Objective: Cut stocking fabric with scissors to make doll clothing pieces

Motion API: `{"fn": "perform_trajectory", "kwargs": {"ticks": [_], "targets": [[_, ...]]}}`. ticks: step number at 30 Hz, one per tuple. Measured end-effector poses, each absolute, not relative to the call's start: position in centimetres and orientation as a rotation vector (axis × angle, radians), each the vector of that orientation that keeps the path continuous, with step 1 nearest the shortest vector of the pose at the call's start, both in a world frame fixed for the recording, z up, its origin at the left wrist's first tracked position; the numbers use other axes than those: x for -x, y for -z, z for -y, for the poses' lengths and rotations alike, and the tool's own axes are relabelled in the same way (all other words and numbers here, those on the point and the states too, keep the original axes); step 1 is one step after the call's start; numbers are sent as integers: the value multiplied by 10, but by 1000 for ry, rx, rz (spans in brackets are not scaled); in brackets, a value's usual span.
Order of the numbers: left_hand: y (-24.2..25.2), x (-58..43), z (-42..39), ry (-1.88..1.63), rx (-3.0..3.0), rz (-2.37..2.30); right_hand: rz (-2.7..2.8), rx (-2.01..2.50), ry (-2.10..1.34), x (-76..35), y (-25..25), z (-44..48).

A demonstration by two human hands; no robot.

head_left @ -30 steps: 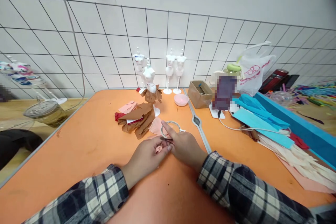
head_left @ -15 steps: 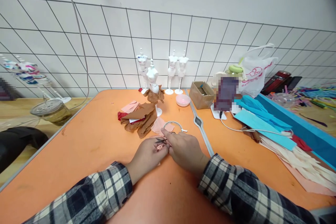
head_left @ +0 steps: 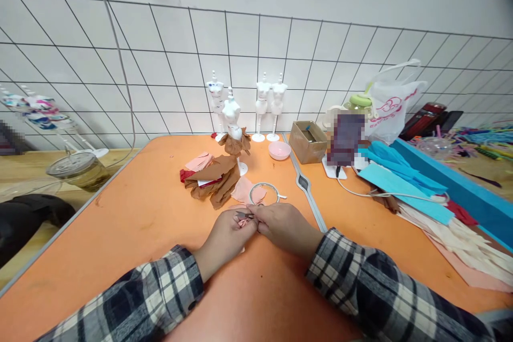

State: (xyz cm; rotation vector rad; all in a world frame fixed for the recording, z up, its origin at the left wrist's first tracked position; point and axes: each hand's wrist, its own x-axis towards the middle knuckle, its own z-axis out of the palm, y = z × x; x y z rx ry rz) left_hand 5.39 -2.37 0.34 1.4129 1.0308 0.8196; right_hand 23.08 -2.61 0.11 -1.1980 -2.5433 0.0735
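My left hand point(head_left: 229, 231) is closed on a small gathered piece of pink crepe paper point(head_left: 243, 222). Small dark scissors point(head_left: 245, 215) lie across that paper, their blades pointing left. The handles run into the fingers of my right hand point(head_left: 282, 223), which is closed on them and touches my left fingertips. Just beyond the hands are a roll of clear tape point(head_left: 276, 190) and a flat pink crepe paper piece point(head_left: 242, 191). To their left is a heap of brown crepe paper point(head_left: 218, 179). A white mini mannequin point(head_left: 231, 112) behind it wears a brown paper skirt.
More white mannequins point(head_left: 262, 97) stand by the tiled wall. Near them are a pink bowl point(head_left: 279, 150) and a cardboard box point(head_left: 308, 142). A phone point(head_left: 347, 139) stands on a white stand, with blue paper sheets point(head_left: 409, 192) and a cable to its right.
The scissor blades have come together on the pink paper. My right thumb and fingers have drawn down closer to the left hand, uncovering more of the tape roll.
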Motion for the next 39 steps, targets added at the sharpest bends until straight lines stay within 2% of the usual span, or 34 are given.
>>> {"fn": "perform_trajectory", "kwargs": {"ticks": [6, 14, 19, 22, 26, 30, 32, 35, 37, 39], "targets": [[-4, -41, 12, -827, -1513, -1189, 2448, 1173, 66, -235, -6, 32], [-11, -39, 17, -715, -1404, -951, 2200, 1242, -238, -234, -4, 23], [-9, -34, 10, -796, -1101, -677, 1949, 1607, -56, -273, -11, -7], [-4, -33, 4, -845, -930, -712, 2065, 1784, 1, -292, -7, -21], [2, -29, -2, -875, -1027, -832, 2213, 1838, 42, -297, 3, -28], [-1, -22, -5, -889, -1224, -934, 2119, 1744, 49, -291, -1, -23], [-3, -21, -5, -915, -1340, -1001, 2059, 1543, -68, -281, -6, -15], [-5, -24, -2, -957, -1505, -1000, 2009, 1213, -553, -256, -6, 2], [-4, -28, 2, -944, -1574, -924, 1855, 1146, -905, -239, -1, 10], [-2, -32, 5, -923, -1622, -884, 1717, 1207, -1069, -228, 4, 14]]}}
